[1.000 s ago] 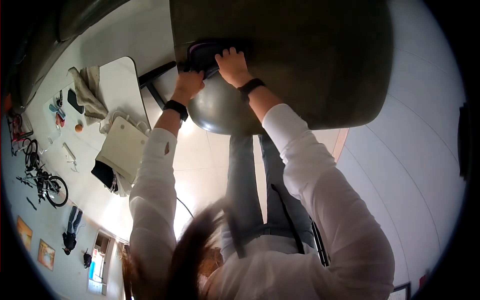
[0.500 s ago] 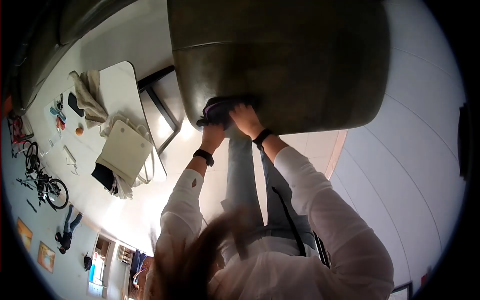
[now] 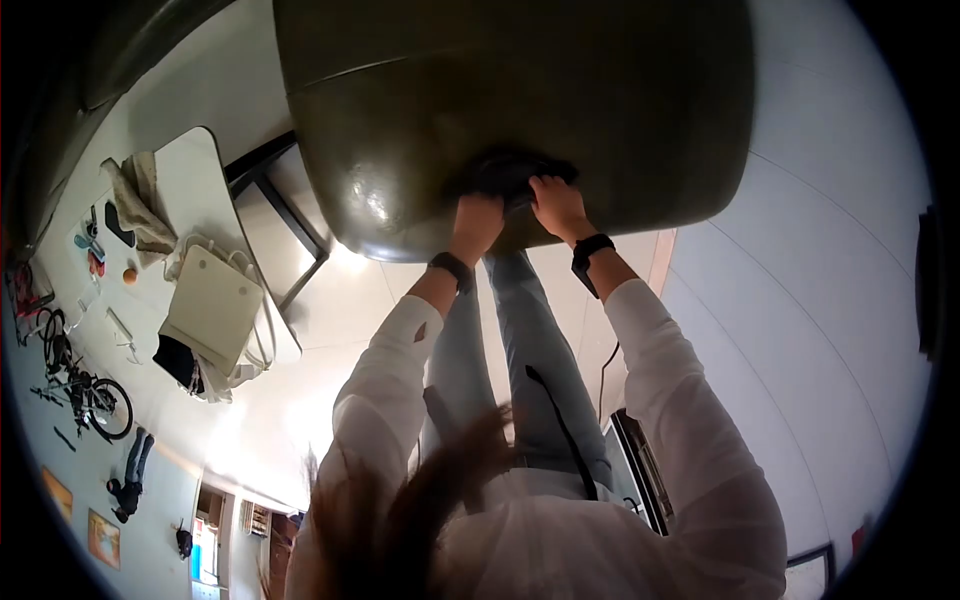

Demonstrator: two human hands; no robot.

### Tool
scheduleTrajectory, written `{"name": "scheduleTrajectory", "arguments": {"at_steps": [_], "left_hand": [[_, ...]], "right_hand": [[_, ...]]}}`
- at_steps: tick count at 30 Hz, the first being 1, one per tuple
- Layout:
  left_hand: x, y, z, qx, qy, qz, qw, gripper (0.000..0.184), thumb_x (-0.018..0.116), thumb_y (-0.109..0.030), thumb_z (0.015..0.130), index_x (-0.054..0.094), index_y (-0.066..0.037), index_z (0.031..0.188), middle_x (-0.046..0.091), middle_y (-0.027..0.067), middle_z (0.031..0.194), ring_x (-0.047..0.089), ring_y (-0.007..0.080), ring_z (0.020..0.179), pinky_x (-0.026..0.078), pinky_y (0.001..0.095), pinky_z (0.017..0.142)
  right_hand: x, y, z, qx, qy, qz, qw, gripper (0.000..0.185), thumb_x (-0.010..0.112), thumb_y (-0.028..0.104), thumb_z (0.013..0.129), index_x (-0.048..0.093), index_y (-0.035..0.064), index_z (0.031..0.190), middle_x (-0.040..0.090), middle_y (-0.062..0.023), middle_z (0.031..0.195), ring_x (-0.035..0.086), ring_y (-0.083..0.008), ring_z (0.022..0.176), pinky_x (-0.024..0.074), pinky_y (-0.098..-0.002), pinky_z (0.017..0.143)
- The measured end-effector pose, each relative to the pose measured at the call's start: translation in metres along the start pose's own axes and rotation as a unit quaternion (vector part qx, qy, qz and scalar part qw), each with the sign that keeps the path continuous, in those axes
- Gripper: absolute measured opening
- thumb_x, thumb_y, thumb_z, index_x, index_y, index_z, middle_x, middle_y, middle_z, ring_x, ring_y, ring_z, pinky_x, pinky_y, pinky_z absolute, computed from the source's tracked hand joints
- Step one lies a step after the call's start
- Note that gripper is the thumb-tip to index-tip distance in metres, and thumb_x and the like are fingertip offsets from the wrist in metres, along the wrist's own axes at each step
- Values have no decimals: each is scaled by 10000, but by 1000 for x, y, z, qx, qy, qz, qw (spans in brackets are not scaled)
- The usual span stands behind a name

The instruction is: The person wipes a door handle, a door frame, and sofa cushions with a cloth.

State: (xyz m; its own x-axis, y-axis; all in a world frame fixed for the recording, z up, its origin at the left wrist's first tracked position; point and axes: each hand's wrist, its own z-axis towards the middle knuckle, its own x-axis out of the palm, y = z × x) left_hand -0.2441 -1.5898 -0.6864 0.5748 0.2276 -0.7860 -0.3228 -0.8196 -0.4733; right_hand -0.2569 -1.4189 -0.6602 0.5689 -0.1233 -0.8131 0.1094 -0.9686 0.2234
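On the edge of a dark olive leather seat point(image 3: 420, 110) lies a dark, soft-looking bundle point(image 3: 508, 170), perhaps fabric; its kind is not clear. My left hand point(image 3: 478, 218) is closed on the near left side of it, with the fingertips hidden. Just to the right, my right hand point(image 3: 558, 205) grips its near right side with curled fingers. Both hands are close together and wear dark wristbands.
To the left, a white table point(image 3: 195, 155) holds a pale bag point(image 3: 212, 305), a beige towel point(image 3: 140, 205), a dark phone point(image 3: 119, 222) and a small orange ball-like thing point(image 3: 129, 276). Bicycles point(image 3: 85, 390) and a person point(image 3: 130, 480) are farther off.
Both hands and the dark bundle have moved right along the seat. The bundle's purple edge no longer shows. My view has shifted, so the seat and table sit farther left.
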Motion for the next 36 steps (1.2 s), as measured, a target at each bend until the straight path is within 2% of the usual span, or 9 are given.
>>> {"name": "scheduleTrajectory", "arguments": {"at_steps": [8,12,16,18,26,31,32,33,36], "left_hand": [[34,-11,-21,78,105,-13,991,129,601,-172,643,665,-104,733,627,76,765,589,242,741,462,363,627],[35,11,-44,136,136,21,981,192,599,-157,644,664,-91,812,629,102,838,592,260,799,468,372,663],[-4,31,-82,90,200,12,976,225,585,-135,660,649,-74,866,627,123,883,592,272,841,470,383,689],[-8,56,-101,52,166,18,985,169,534,-223,697,664,-129,751,640,100,769,620,253,754,481,387,620],[-37,124,-153,-88,235,23,968,198,546,-258,689,606,-104,798,629,105,741,615,273,706,491,410,603],[-34,103,-175,-57,312,15,948,260,528,-278,686,621,-76,819,627,121,749,612,287,692,492,407,614],[-29,94,-179,-45,317,16,947,260,521,-280,689,620,-79,821,628,123,742,614,286,693,493,399,620],[-25,83,-181,-34,321,16,946,261,515,-283,692,618,-83,824,628,125,735,615,286,694,493,391,627],[-29,41,-179,-99,315,-137,934,251,512,-318,687,639,-111,750,639,111,765,609,300,749,479,396,651]], "right_hand": [[67,8,-56,152,67,13,986,368,597,215,730,495,64,1050,557,-123,974,540,-294,917,486,-417,683],[85,37,-71,148,117,11,982,363,570,245,753,507,43,1048,567,-149,1005,559,-306,899,479,-416,704],[71,85,-61,110,253,79,958,361,522,148,720,575,68,1068,537,-133,1149,511,-308,1047,400,-436,877],[57,114,-59,73,159,127,976,335,524,135,716,593,64,1036,545,-144,1131,502,-318,1053,378,-439,903],[102,190,-25,0,177,185,967,252,488,167,717,647,128,909,598,-163,978,537,-331,976,395,-447,872],[95,193,-61,-209,39,81,974,245,462,180,734,648,107,876,612,-162,931,587,-312,864,452,-442,772],[78,187,-70,-169,180,138,959,247,457,161,744,640,85,890,611,-163,939,575,-329,886,452,-425,780],[22,181,-77,-152,227,178,945,244,451,134,757,623,57,911,609,-173,930,575,-350,870,453,-425,766],[3,141,-101,-94,337,210,913,230,461,139,781,601,59,945,608,-175,913,587,-340,821,461,-410,704]]}}
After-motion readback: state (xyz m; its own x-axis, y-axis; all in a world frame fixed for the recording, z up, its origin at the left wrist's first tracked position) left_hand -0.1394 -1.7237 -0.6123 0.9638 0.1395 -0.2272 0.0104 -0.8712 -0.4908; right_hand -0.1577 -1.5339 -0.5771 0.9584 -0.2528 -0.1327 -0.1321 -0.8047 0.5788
